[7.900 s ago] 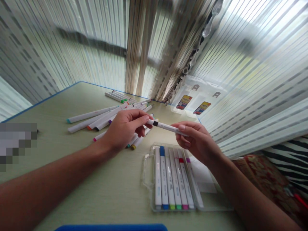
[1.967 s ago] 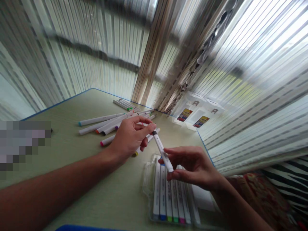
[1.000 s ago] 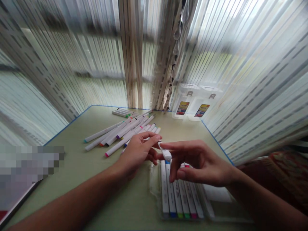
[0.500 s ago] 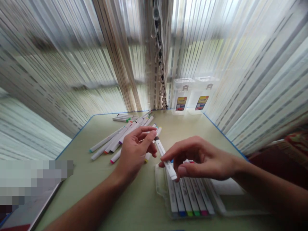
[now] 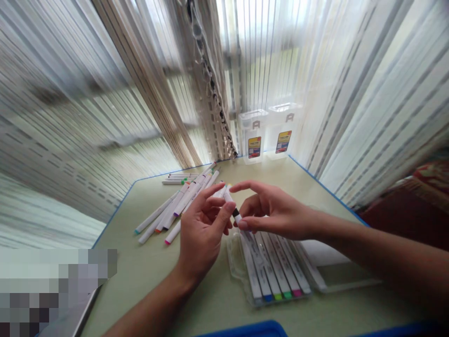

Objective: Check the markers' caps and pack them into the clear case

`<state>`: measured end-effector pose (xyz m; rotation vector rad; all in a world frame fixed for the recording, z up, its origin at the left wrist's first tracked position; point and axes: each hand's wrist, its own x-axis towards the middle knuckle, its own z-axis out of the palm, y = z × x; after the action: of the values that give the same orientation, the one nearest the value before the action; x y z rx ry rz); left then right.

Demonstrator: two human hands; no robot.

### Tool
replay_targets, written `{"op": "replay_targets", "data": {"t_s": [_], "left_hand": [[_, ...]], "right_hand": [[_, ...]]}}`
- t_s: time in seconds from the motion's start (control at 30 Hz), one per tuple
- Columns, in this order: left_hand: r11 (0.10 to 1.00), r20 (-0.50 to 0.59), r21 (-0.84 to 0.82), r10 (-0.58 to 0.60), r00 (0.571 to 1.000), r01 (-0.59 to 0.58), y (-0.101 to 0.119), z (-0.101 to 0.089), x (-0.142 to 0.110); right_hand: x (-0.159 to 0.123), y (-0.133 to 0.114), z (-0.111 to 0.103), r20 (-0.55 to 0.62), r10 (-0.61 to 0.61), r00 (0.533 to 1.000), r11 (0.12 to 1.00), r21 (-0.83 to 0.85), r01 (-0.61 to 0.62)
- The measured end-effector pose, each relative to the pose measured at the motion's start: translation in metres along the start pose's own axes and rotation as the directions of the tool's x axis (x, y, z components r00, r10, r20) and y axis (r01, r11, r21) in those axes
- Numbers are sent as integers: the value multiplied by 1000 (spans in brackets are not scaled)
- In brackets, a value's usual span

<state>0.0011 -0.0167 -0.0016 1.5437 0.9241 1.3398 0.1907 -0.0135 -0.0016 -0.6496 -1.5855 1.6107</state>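
Note:
A white marker (image 5: 228, 194) with a black band slants between my two hands, in front of my chest. My left hand (image 5: 203, 234) pinches it with thumb and fingers. From the other side, my right hand (image 5: 280, 210) has its thumb at the lower end and its index finger near the upper end. Just below is a clear plastic marker case (image 5: 235, 262), lying open. Inside it several white markers (image 5: 277, 267) lie in a row, with grey, blue, lime, green and magenta ends towards me. Left of my hands is a loose pile of white markers (image 5: 182, 199).
Two clear lidded boxes (image 5: 254, 133) with yellow labels stand at the table's back edge. The pale green table (image 5: 140, 276) has a blue rim. String curtains (image 5: 168, 84) hang behind. A blue edge (image 5: 245, 330) shows at the bottom, and a blurred-out panel (image 5: 52, 290) at lower left.
The marker has been turned, and its black band now faces lower right. My right hand has moved up and left, closer to my left hand. The view has tilted slightly.

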Motion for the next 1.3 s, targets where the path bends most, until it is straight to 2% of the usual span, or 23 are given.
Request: {"op": "replay_targets", "data": {"t_s": [0.17, 0.3, 0.37, 0.43, 0.5, 0.6, 0.7, 0.83, 0.93, 1.0, 1.17, 1.3], "left_hand": [[997, 45, 57, 42, 998, -44, -1, 2, -3], [979, 41, 143, 143, 989, -147, 2, -2, -2], [955, 76, 215, 195, 978, -207, 7, -3, -3], [904, 167, 318, 244, 955, -287, 16, -2, -4], [822, 322, 404, 284, 903, -402, 27, 2, -7], [707, 558, 421, 293, 777, -569, 41, 13, -20], [631, 659, 403, 303, 689, -663, 46, 29, -42], [528, 689, 417, 347, 636, -740, 36, 55, -72], [447, 708, 437, 364, 605, -780, 26, 72, -83], [407, 711, 459, 365, 601, -790, 22, 79, -87], [369, 690, 497, 382, 616, -785, 15, 86, -89], [329, 688, 494, 418, 593, -805, 6, 87, -89]], "right_hand": [[3, -2, -3, -49, -92, 995, 996, 6, 93], [1, -17, -14, -182, -117, 976, 993, -47, 111], [-1, -28, -23, -254, -118, 960, 992, -64, 105], [-4, -40, -32, -313, -110, 943, 993, -77, 90], [-11, -51, -41, -352, -71, 933, 995, -87, 42], [-29, -60, -52, -365, -5, 931, 991, -129, -45], [-54, -52, -58, -362, 64, 930, 975, -174, -135], [-82, -30, -61, -398, 170, 902, 945, -195, -264], [-89, -22, -61, -389, 218, 895, 928, -203, -314], [-89, -21, -60, -366, 244, 898, 916, -217, -338], [-84, -21, -60, -328, 305, 894, 881, -259, -395], [-83, -17, -61, -334, 303, 893, 868, -291, -403]]}}
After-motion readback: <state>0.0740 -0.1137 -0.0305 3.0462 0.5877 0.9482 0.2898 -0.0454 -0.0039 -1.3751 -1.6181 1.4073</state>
